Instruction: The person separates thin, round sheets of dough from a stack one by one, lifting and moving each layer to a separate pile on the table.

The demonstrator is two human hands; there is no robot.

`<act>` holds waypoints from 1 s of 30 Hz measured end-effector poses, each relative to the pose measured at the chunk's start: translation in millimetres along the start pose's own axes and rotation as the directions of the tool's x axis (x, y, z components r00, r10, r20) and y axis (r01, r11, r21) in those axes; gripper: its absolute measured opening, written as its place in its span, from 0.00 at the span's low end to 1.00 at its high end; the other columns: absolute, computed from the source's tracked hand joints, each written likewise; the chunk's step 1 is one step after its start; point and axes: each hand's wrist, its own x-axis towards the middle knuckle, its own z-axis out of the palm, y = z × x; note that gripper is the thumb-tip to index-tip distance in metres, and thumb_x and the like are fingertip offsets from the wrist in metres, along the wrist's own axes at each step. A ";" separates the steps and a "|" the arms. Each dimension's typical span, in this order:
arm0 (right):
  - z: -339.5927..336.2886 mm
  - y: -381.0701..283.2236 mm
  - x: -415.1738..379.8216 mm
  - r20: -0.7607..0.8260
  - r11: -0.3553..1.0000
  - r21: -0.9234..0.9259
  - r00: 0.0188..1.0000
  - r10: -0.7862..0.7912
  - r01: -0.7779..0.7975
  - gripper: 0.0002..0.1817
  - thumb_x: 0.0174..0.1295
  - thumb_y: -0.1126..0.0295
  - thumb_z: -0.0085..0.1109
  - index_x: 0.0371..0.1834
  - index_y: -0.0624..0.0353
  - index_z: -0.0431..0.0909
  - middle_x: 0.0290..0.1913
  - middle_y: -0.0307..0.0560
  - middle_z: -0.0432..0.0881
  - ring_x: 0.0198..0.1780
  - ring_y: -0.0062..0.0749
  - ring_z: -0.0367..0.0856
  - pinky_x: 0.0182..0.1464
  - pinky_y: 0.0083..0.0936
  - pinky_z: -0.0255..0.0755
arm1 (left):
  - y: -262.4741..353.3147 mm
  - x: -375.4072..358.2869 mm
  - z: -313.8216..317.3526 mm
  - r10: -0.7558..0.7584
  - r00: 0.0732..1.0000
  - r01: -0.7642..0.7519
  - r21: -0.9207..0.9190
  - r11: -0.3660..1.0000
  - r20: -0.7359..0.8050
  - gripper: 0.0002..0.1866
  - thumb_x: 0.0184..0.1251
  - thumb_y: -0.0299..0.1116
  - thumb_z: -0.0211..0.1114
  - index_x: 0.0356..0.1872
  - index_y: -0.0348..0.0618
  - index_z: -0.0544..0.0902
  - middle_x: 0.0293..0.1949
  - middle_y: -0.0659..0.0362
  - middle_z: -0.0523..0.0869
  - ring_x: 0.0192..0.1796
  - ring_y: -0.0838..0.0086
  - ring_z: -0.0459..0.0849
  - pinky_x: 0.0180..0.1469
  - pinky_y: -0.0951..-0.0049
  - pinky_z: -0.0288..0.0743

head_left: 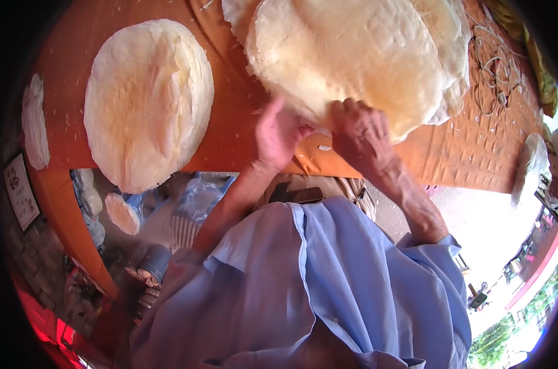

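At the near edge of the big flatbread stack: left hand pinches the rim of the top sheet, right hand lies fingers-down on the same edge, pressing rather than clasping. Stack sits on the orange table, overhanging toward the person. Risk: sheets look thin and brittle, so an uneven pull could crack the rim or drag lower layers off. Second stack well apart, left.
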 end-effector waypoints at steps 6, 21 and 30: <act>-32.6 5.8 -31.4 -0.142 0.946 0.317 0.983 0.120 -0.070 0.30 0.53 0.49 0.69 0.49 0.64 0.78 0.41 0.58 0.80 0.42 0.50 0.80 0.43 0.38 0.75 | -1.0 6.6 8.8 0.079 0.982 -0.016 0.342 0.940 -0.169 0.21 0.64 0.28 0.63 0.58 0.40 0.74 0.52 0.56 0.82 0.51 0.68 0.82 0.52 0.65 0.77; -26.7 186.1 9.8 0.163 0.468 0.618 0.685 0.710 -0.632 0.38 0.60 0.38 0.55 0.61 0.61 0.74 0.51 0.52 0.78 0.49 0.34 0.78 0.49 0.30 0.73 | 61.6 -2.2 -24.2 0.184 0.983 -0.156 0.594 0.789 0.015 0.26 0.59 0.24 0.65 0.60 0.35 0.73 0.55 0.56 0.81 0.56 0.71 0.79 0.61 0.69 0.71; -24.8 200.9 122.7 0.007 0.841 0.240 0.867 0.498 -0.485 0.34 0.50 0.43 0.68 0.47 0.65 0.80 0.51 0.58 0.81 0.53 0.46 0.78 0.52 0.31 0.72 | 70.1 1.3 -28.4 0.148 0.986 -0.072 0.609 0.790 -0.076 0.26 0.60 0.24 0.63 0.61 0.32 0.71 0.56 0.54 0.80 0.57 0.70 0.79 0.61 0.69 0.70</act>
